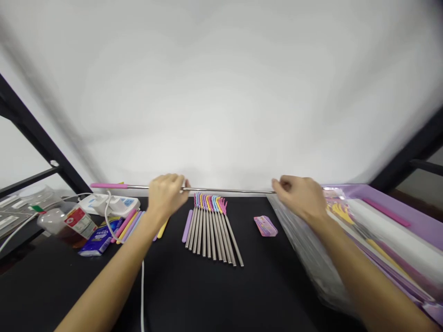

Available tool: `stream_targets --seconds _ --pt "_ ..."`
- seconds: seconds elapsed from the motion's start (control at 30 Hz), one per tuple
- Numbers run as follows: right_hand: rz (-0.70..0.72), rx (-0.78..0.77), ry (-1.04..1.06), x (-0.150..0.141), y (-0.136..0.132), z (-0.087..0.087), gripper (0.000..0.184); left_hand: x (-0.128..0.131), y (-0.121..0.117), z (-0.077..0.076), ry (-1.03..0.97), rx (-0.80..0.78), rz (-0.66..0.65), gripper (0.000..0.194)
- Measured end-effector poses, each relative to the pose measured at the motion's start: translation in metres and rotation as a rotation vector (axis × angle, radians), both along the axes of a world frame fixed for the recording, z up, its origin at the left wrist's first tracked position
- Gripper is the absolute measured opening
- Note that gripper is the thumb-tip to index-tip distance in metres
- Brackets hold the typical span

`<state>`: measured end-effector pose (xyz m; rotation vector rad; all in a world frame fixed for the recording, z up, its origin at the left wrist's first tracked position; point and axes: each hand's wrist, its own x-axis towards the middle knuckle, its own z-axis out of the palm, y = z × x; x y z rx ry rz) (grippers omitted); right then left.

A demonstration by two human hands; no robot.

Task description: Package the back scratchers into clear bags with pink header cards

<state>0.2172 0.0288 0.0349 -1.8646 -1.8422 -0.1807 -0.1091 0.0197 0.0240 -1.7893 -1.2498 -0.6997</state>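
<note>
A telescopic back scratcher is stretched out level in front of me, its metal rod (228, 190) long and thin, its pink handle (109, 186) far to the left. My left hand (168, 191) is closed around the rod near the handle side. Toward the other end, my right hand (299, 193) is wrapped round it and hides the head. Below lies a row of back scratcher rods (211, 235) with small coloured claw heads (210, 201) pointing to the wall. A loose purple handle (187, 226) rests left of them.
Coloured handles (124, 226), a blue packet (100, 236), a bottle (60, 223) and a white power strip (121, 204) crowd the left. A pink-purple card (266, 226) lies right of the row. Plastic bags (304, 249) and a purple bin (391, 203) with more scratchers are at right.
</note>
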Motion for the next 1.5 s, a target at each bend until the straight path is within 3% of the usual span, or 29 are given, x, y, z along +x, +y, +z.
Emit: stream_targets --seconds 0.07,0.17,0.33,0.57,0.67,0.77,0.87,0.93,1.0,1.07,1.27,1.5 --pt "0.085 0.034 0.019 -0.015 -0.003 -0.001 0.04 0.016 -0.004 -0.002 0.092 0.045 -0.171 0.022" --pt "0.173 0.059 0.125 -0.031 -0.003 0.0 0.045 0.036 -0.006 -0.007 0.155 0.111 -0.249 0.023" --pt "0.226 0.112 0.159 -0.023 0.004 0.002 0.045 0.029 0.002 -0.01 0.173 0.085 -0.212 0.023" --pt "0.002 0.054 0.134 0.019 0.01 0.002 0.043 -0.004 0.009 -0.01 0.069 0.025 -0.058 0.017" --pt "-0.006 -0.011 0.099 0.0 0.003 -0.004 0.043 0.016 0.004 -0.018 0.042 -0.016 -0.056 0.018" --pt "0.107 -0.076 0.05 -0.035 -0.008 -0.012 0.049 0.05 -0.007 -0.025 0.11 -0.069 -0.212 0.019" --pt "0.164 -0.094 0.05 -0.041 -0.009 -0.014 0.053 0.056 -0.013 -0.02 0.17 -0.103 -0.313 0.021" --pt "0.091 -0.056 0.056 -0.027 -0.004 -0.009 0.051 0.04 -0.011 -0.011 0.162 -0.124 -0.254 0.017" --pt "0.015 -0.016 0.095 -0.014 0.0 -0.003 0.049 0.022 -0.008 -0.003 0.07 -0.127 -0.07 0.016" --pt "-0.025 0.004 0.092 -0.013 -0.002 0.003 0.05 0.018 -0.008 0.0 0.011 -0.181 0.032 0.015" --pt "0.132 0.019 0.004 -0.052 -0.017 0.005 0.054 0.06 -0.019 -0.014 0.115 -0.304 -0.186 0.017" --pt "0.091 0.006 -0.033 -0.042 -0.012 -0.002 0.057 0.045 -0.016 -0.01 0.033 -0.258 -0.067 0.015"
